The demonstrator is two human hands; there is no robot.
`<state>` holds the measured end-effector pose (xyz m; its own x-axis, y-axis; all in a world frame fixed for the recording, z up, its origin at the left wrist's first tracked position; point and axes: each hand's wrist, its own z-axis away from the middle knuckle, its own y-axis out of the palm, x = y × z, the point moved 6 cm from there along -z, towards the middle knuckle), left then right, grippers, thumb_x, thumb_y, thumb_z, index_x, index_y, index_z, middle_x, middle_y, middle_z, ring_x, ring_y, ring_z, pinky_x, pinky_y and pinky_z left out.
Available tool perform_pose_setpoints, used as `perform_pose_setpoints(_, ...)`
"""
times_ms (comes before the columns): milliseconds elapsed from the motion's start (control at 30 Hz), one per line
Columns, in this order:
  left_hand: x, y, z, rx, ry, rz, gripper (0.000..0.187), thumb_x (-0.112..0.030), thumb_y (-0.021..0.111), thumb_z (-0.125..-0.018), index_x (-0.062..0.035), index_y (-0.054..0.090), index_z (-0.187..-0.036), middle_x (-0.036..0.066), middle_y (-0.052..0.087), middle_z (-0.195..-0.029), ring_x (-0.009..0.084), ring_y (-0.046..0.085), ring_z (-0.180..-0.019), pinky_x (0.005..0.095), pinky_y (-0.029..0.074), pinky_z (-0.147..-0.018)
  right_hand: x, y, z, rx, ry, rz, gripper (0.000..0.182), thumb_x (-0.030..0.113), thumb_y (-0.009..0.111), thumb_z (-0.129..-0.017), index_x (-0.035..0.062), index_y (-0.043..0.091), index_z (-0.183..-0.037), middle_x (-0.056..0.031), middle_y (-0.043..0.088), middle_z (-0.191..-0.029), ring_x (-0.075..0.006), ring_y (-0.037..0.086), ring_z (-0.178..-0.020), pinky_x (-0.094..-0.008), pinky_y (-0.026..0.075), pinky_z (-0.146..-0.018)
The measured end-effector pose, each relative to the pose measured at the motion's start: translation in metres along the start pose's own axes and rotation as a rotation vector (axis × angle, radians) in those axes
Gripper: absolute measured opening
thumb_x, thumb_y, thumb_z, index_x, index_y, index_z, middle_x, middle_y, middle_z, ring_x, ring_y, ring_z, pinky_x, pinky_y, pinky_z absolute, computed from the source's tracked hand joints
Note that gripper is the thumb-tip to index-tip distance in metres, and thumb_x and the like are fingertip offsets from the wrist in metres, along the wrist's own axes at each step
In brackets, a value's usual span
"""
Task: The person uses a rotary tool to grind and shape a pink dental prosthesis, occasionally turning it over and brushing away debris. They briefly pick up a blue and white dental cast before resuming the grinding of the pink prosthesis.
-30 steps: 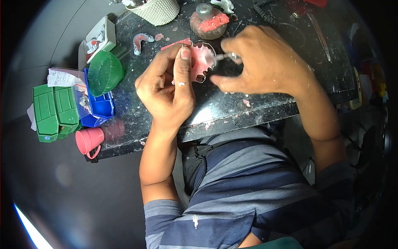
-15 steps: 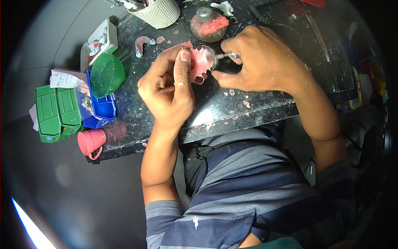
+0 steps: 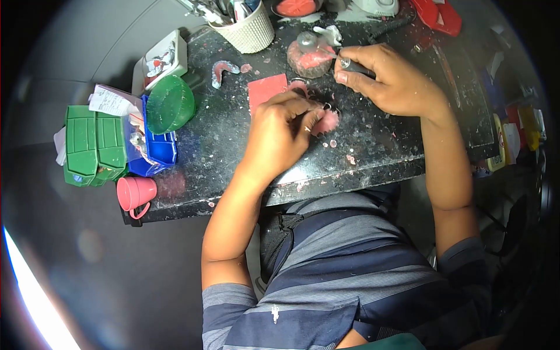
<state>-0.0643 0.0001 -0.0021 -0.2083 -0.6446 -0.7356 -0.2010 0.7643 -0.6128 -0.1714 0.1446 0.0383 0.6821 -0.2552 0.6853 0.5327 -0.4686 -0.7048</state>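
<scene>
My left hand [image 3: 283,131] is closed, thumb and fingers pinching a pink denture plate [image 3: 328,121] with a scalloped edge, held low over the dark bench. Its fingers hide part of the plate. Just behind lies a flat square sheet of pink wax [image 3: 267,88]. In my right hand [image 3: 396,84] is a dark-handled wax knife [image 3: 357,68], gripped between thumb and fingers. The knife's metal end reaches left to a round spirit lamp [image 3: 308,69] with a metal cap [image 3: 307,41]. A pink wax piece [image 3: 315,58] rests on the lamp, right by the knife's tip.
Left of the wax sheet lies a horseshoe-shaped wax piece [image 3: 221,72]. A white woven basket [image 3: 248,36] of tools stands behind. Along the left are a green bowl [image 3: 169,105], a blue bin [image 3: 160,153], green bins [image 3: 87,143] and a pink cup [image 3: 137,192].
My right hand has moved up, away from the denture plate, bringing the wax knife to the lamp. My left hand has turned over and lowered the plate rightward, uncovering more of the wax sheet.
</scene>
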Motion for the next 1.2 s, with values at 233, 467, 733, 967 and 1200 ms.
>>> perform_pose_setpoints(233,0.015,-0.035,-0.011,-0.239,-0.035,-0.116,0.017,-0.008,0.075,-0.083,-0.0005,0.073,-0.098,0.015,0.068,-0.086,0.0268,0.068,-0.075,0.0365,0.053,-0.068,-0.016,0.008,-0.004,0.047,0.04,-0.232,0.026,0.021,0.06,-0.099,-0.005,0.061,-0.095,-0.0078,0.066,-0.08,-0.0132,0.062,-0.071,-0.0292,0.051,-0.069)
perform_pose_setpoints(467,0.042,-0.005,-0.02,-0.076,-0.022,-0.362,0.025,-0.01,0.076,-0.082,-0.0016,0.068,-0.104,0.014,0.064,-0.107,0.0335,0.067,-0.08,0.0416,0.053,-0.073,-0.018,0.009,-0.004,-0.096,-0.008,0.09,0.03,0.025,0.064,-0.097,-0.0046,0.063,-0.097,-0.015,0.065,-0.074,-0.0194,0.063,-0.071,-0.0355,0.05,-0.068)
perform_pose_setpoints(733,0.046,-0.011,-0.015,-0.212,-0.227,0.411,0.016,0.005,0.066,-0.09,0.003,0.057,-0.103,0.011,0.067,-0.084,0.0181,0.067,-0.068,0.0295,0.051,-0.055,-0.002,0.007,-0.005,-0.066,-0.003,0.078,0.027,0.022,0.066,-0.095,-0.0053,0.064,-0.096,-0.0209,0.068,-0.082,-0.0201,0.064,-0.074,-0.0375,0.049,-0.071)
perform_pose_setpoints(967,0.035,-0.013,-0.012,-0.13,-0.313,0.829,0.022,-0.001,0.053,-0.101,0.0079,0.059,-0.12,0.016,0.069,-0.096,0.0202,0.07,-0.075,0.0331,0.061,-0.069,0.013,0.003,-0.004,-0.026,-0.062,0.035,0.05,0.045,0.072,-0.087,-0.0031,0.062,-0.078,-0.0197,0.062,-0.067,-0.0332,0.064,-0.064,-0.0413,0.047,-0.06)
perform_pose_setpoints(1200,0.013,-0.009,-0.009,0.037,-0.197,0.87,0.031,-0.002,0.049,-0.103,0.0063,0.05,-0.132,0.017,0.069,-0.095,0.0256,0.072,-0.081,0.0376,0.062,-0.075,0.01,0.018,-0.004,-0.048,-0.195,0.065,0.052,0.041,0.083,-0.08,0.002,0.052,-0.063,-0.0077,0.048,-0.053,-0.0229,0.049,-0.045,-0.0351,0.042,-0.047)
